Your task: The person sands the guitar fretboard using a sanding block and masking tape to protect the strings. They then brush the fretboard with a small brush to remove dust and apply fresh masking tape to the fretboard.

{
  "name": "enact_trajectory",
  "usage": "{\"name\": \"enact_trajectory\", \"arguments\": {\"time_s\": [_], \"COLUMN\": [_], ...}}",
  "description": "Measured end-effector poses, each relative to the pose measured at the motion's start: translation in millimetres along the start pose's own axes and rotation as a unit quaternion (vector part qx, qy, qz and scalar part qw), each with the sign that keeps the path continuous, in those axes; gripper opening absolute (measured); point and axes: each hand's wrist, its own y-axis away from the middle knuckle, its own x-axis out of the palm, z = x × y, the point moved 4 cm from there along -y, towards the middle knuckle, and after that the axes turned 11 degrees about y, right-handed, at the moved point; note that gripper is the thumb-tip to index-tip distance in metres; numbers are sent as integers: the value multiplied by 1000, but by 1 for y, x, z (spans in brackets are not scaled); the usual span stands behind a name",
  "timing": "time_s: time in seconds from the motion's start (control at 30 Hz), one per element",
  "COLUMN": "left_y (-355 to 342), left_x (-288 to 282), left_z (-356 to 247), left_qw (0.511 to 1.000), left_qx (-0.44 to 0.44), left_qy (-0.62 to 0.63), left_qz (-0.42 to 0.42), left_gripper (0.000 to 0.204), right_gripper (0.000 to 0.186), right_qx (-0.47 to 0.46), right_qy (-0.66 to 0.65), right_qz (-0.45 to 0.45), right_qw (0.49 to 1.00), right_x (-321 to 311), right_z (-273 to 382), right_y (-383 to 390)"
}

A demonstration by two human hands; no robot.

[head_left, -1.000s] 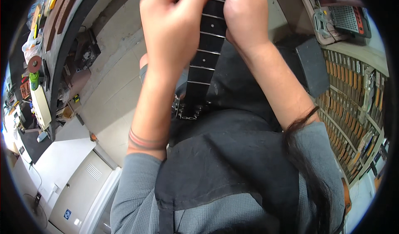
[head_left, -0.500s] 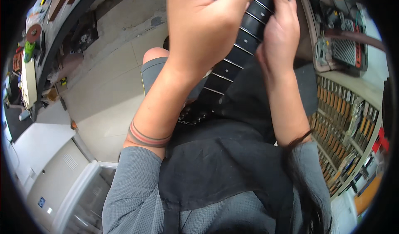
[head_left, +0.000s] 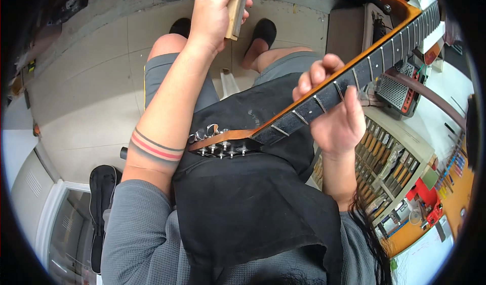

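The left hand (head_left: 211, 20) holds a block (head_left: 235, 17), fingers wrapped around it and pinching its sides, partly hidden; it stands well apart from the guitar, which seems to spare the frets any knock. The headstock (head_left: 230, 134) lies over the apron (head_left: 253, 199), probably steadied by the lap, while the neck (head_left: 362, 72) slants up to the right. Under it, the right hand (head_left: 331, 118) has fingers spread, loosely curled past the neck's far edge, thumb before the near edge, perhaps to cradle it.

A head-worn fisheye looks steeply down at the nearby guitar neck (head_left: 362, 71).
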Motion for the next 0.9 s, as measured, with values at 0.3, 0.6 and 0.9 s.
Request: {"name": "enact_trajectory", "arguments": {"time_s": [0.3, 0.6, 0.9], "left_y": [-17, -20, -24], "left_x": [-3, -2, -2], "left_z": [21, 23, 30], "left_qw": [999, 997, 996], "left_qx": [-41, -67, -72], "left_qy": [5, -7, 5], "left_qz": [31, 36, 52], "left_gripper": [49, 38, 28], "right_gripper": [50, 48, 87], "right_qx": [46, 94, 84], "right_qy": [-24, 41, 95], "right_qz": [70, -17, -73], "right_qw": [996, 995, 989], "right_x": [15, 30, 34], "right_z": [-30, -33, -34], "right_y": [3, 7, 23]}}
